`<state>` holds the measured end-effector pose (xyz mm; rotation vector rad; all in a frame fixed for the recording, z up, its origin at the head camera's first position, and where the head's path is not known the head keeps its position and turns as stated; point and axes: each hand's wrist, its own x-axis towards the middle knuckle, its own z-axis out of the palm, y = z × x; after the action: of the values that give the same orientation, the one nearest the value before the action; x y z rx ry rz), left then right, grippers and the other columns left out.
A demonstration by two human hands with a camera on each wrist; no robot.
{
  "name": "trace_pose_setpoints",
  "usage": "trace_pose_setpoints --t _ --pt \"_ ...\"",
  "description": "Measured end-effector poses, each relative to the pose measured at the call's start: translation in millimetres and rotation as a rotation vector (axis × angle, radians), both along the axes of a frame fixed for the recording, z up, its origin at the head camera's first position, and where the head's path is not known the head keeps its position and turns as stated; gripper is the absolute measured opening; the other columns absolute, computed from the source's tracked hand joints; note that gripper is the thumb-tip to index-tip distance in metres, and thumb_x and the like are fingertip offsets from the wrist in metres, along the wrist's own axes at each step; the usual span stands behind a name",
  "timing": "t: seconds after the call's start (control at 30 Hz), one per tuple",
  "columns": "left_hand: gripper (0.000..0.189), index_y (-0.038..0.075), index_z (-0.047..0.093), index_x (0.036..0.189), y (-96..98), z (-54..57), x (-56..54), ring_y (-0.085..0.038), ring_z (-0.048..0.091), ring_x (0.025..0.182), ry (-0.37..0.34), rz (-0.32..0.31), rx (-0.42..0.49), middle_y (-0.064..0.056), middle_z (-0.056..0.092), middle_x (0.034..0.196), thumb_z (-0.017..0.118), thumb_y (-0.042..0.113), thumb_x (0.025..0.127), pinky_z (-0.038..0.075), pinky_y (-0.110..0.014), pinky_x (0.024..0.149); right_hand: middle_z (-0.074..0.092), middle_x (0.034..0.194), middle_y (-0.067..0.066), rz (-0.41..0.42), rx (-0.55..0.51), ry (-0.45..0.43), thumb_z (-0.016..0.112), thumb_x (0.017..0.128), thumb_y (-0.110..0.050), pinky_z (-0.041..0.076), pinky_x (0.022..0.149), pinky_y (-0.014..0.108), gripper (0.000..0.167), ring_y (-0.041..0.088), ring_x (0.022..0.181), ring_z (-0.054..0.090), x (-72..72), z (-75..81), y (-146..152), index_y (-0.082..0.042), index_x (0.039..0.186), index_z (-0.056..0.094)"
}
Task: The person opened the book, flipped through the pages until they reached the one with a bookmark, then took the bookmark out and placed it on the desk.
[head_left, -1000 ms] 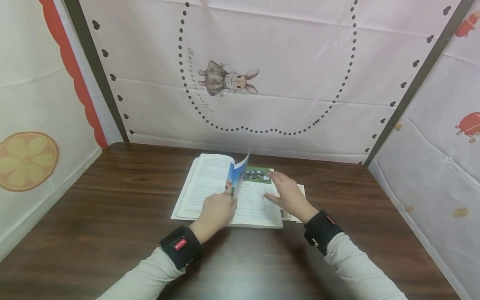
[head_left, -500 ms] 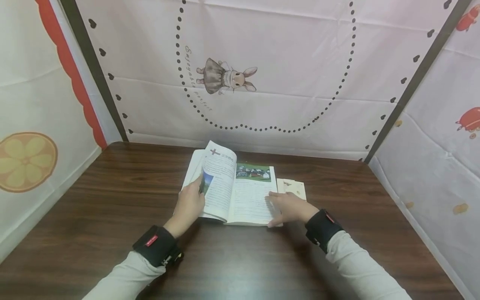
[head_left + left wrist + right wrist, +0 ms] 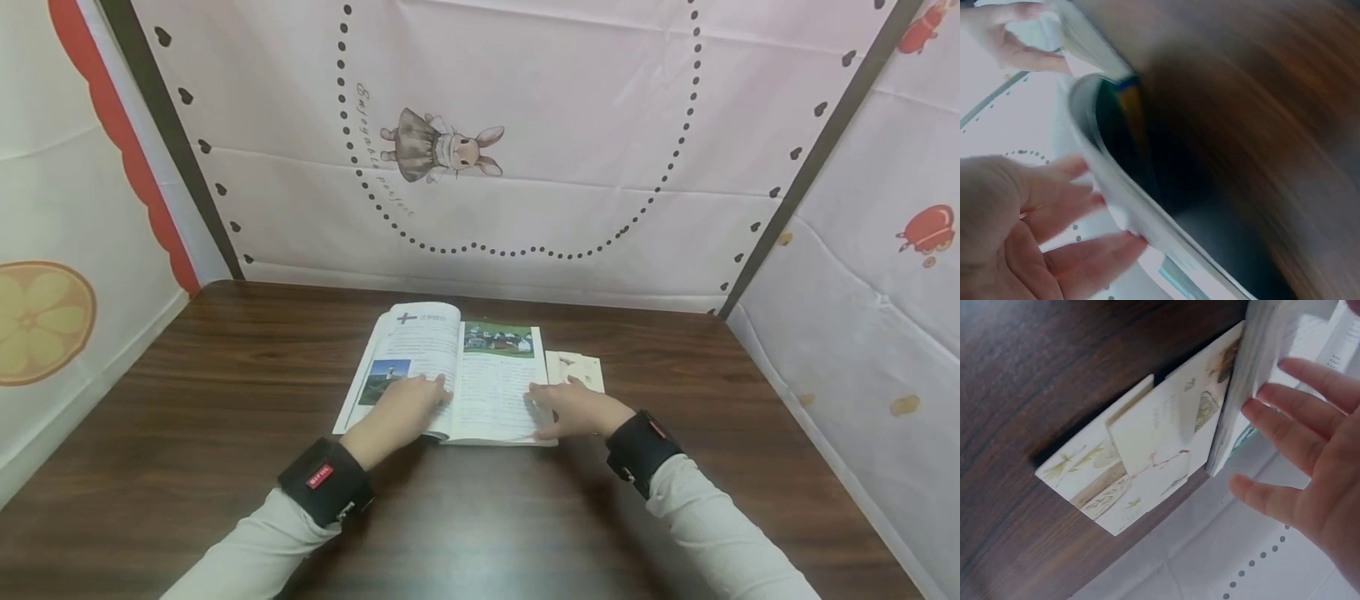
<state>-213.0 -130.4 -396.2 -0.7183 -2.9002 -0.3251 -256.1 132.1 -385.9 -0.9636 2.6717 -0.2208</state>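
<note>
An open book (image 3: 491, 396) lies on the table in the head view, with a house photo on its right page and a smaller landscape photo on the left page. My left hand (image 3: 401, 412) rests on the lower part of the left page, fingers extended toward the spine. In the left wrist view that hand (image 3: 1041, 225) has its fingertips against the pages, which bow up off the table. My right hand (image 3: 576, 410) lies at the right page's outer edge. The right wrist view shows this hand (image 3: 1316, 450) with fingers spread over the page.
Pale printed cards (image 3: 1154, 444) overlap on the table beside the book's right edge, partly beneath it. The dark wooden table (image 3: 225, 400) is bordered by a patterned cloth wall (image 3: 570, 150) at the back and others at both sides.
The lifted leaf has been turned over to the left, showing a new left page. My left hand moved left with it, then back toward the spine. My right hand came down onto the right page.
</note>
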Motion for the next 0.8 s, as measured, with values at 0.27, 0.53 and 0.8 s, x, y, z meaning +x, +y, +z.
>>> trace_pose_setpoints --t 0.27,0.53,0.8 --pt "0.009 0.004 0.070 0.076 8.6 1.7 -2.4 -0.023 0.061 0.063 0.036 0.042 -0.013 -0.013 0.070 0.079 0.062 0.002 0.082 0.045 -0.031 0.056 0.067 0.118 0.011 -0.001 -0.009 0.130 0.068 0.080 0.002 0.035 0.104 0.054 0.039 0.026 0.111 0.062 -0.5 -5.5 -2 -0.006 0.118 0.064" --pt "0.039 0.006 0.059 0.062 18.6 3.3 1.2 -0.018 0.046 0.054 -0.026 0.090 -0.020 -0.006 0.056 0.061 0.071 0.039 0.080 0.039 -0.031 0.052 0.073 0.094 0.005 0.007 -0.032 0.338 0.070 0.079 0.000 0.053 0.080 0.035 0.021 0.019 0.083 0.068 -2.3 -7.6 -6 -0.009 0.098 0.072" --pt "0.059 0.005 0.063 0.067 29.7 6.3 3.1 -0.020 0.052 0.056 0.012 0.105 -0.120 -0.007 0.059 0.062 0.073 0.063 0.066 0.043 -0.033 0.053 0.074 0.088 0.004 -0.024 -0.262 0.557 0.074 0.076 -0.001 0.052 0.082 0.040 0.013 0.022 0.090 0.067 -3.2 10.2 -21 -0.008 0.086 0.072"
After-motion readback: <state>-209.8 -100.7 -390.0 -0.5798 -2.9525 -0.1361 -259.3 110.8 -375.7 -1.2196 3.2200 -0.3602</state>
